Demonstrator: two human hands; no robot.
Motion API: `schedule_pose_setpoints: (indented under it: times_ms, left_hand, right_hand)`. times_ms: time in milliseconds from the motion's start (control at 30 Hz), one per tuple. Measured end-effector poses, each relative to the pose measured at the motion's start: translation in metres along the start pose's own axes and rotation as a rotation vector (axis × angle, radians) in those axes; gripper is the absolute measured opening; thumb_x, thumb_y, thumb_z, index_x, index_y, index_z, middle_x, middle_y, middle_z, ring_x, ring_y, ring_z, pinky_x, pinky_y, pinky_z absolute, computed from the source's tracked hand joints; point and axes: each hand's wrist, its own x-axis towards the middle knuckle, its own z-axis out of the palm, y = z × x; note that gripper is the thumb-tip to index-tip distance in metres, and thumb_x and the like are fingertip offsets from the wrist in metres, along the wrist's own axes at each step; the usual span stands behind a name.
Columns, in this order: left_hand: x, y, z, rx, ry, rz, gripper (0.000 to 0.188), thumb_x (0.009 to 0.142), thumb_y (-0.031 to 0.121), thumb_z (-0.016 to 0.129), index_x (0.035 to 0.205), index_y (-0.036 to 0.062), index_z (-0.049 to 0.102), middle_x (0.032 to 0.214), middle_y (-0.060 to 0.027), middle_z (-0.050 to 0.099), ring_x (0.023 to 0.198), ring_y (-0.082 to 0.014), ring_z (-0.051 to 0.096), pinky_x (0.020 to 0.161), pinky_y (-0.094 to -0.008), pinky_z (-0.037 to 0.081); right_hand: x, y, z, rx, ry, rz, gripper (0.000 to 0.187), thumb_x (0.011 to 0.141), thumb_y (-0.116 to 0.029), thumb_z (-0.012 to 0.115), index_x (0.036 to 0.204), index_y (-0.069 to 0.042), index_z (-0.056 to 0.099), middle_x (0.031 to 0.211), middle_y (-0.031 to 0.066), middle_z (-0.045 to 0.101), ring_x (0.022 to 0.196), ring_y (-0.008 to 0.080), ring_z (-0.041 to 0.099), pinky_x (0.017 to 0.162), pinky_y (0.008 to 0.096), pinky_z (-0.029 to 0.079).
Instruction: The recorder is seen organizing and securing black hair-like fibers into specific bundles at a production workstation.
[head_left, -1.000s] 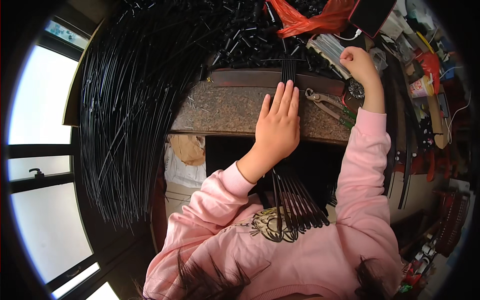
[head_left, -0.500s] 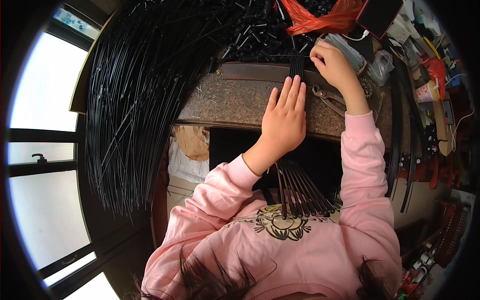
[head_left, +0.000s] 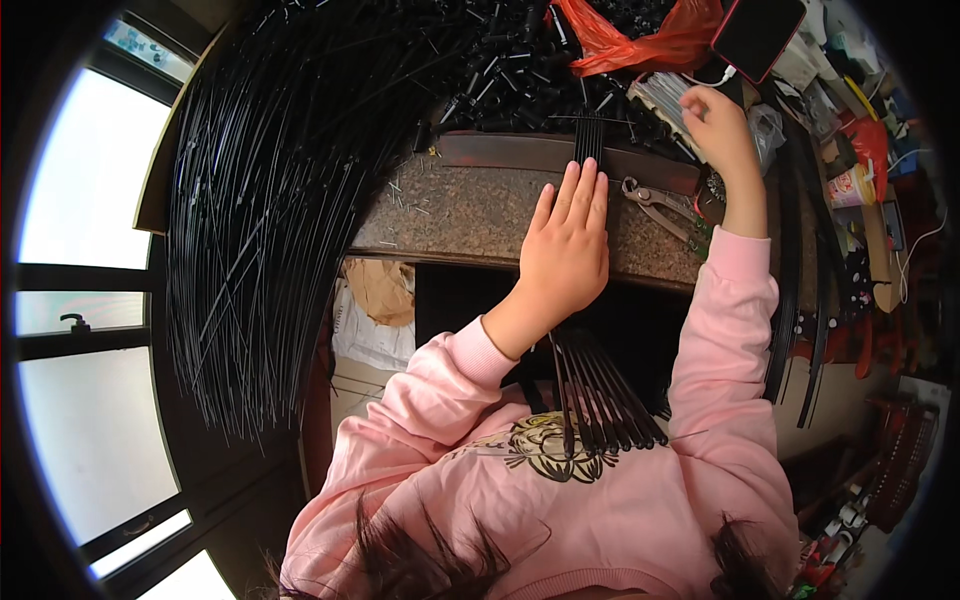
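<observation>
loose rod heap [head_left: 280, 200]: a great sheaf of thin black rods is lying at the far left, fanning down over the counter's end, apart from both hands.
counter [head_left: 460, 210]: a speckled stone slab is carrying the work, with small bits scattered on its bare part.
left hand [head_left: 565, 250]: it is lying flat, fingers straight and together, pressing down on a small bundle of black rods [head_left: 590, 385]; it is not gripping, only pinning.
bundle axis: the rods are running lengthways away from the person, far ends pointing up past the fingertips toward the parts pile, near ends splaying out over the pink sweatshirt.
pliers [head_left: 655, 205]: they are lying on the counter just right of the left hand, untouched.
right hand [head_left: 715, 125]: it is reaching to a pale bundle at the back right, fingers curled; whether it is grasping anything i cannot tell.
step, as i judge: the bundle is being held level while the right hand is fetching a piece; next is calling for bringing that piece to the rods' far ends without letting them shift.
</observation>
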Motion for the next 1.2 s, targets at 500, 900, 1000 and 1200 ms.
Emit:
schedule_pose_setpoints:
  times_ms: [500, 900, 1000, 1200]
  left_hand:
    - [-0.002, 0.001, -0.001, -0.012, -0.03, -0.01, 0.05, 0.07, 0.013, 0.038, 0.114, -0.0036, 0.024, 0.12, -0.0165, 0.023, 0.112, -0.0287, 0.022, 0.089, -0.0376, 0.02]
    - [-0.001, 0.001, 0.0, -0.012, -0.032, -0.012, 0.05, 0.069, 0.014, 0.039, 0.114, -0.0039, 0.024, 0.12, -0.0168, 0.024, 0.111, -0.0288, 0.023, 0.089, -0.0378, 0.02]
    - [-0.001, 0.001, -0.001, -0.009, -0.02, -0.014, 0.05, 0.069, 0.013, 0.039, 0.114, -0.0039, 0.025, 0.119, -0.0168, 0.024, 0.111, -0.0286, 0.023, 0.089, -0.0375, 0.02]
    - [-0.001, 0.003, -0.002, -0.012, -0.017, -0.008, 0.05, 0.069, 0.014, 0.039, 0.114, -0.0038, 0.025, 0.119, -0.0164, 0.026, 0.111, -0.0283, 0.024, 0.089, -0.0375, 0.02]
  right_hand:
    - [0.001, 0.004, -0.008, -0.22, -0.261, 0.303, 0.011, 0.061, -0.007, 0.055, 0.063, 0.001, 0.048, 0.055, 0.0101, 0.049, 0.052, 0.018, 0.048, 0.049, 0.028, 0.038]
    - [-0.004, 0.0, -0.015, 0.057, -0.171, 0.218, 0.004, 0.069, 0.0, 0.044, 0.072, 0.001, 0.046, 0.059, 0.003, 0.045, 0.056, 0.0111, 0.044, 0.051, 0.0243, 0.035]
    - [0.0, -0.009, -0.016, 0.365, -0.296, 0.271, 0.007, 0.07, 0.001, 0.043, 0.076, 0.001, 0.048, 0.063, 0.0007, 0.047, 0.058, 0.0091, 0.044, 0.054, 0.0224, 0.036]
    - [-0.005, -0.01, -0.011, -0.041, -0.183, 0.133, 0.011, 0.07, 0.0, 0.043, 0.079, 0.001, 0.05, 0.07, 0.005, 0.051, 0.06, 0.012, 0.047, 0.055, 0.0229, 0.037]
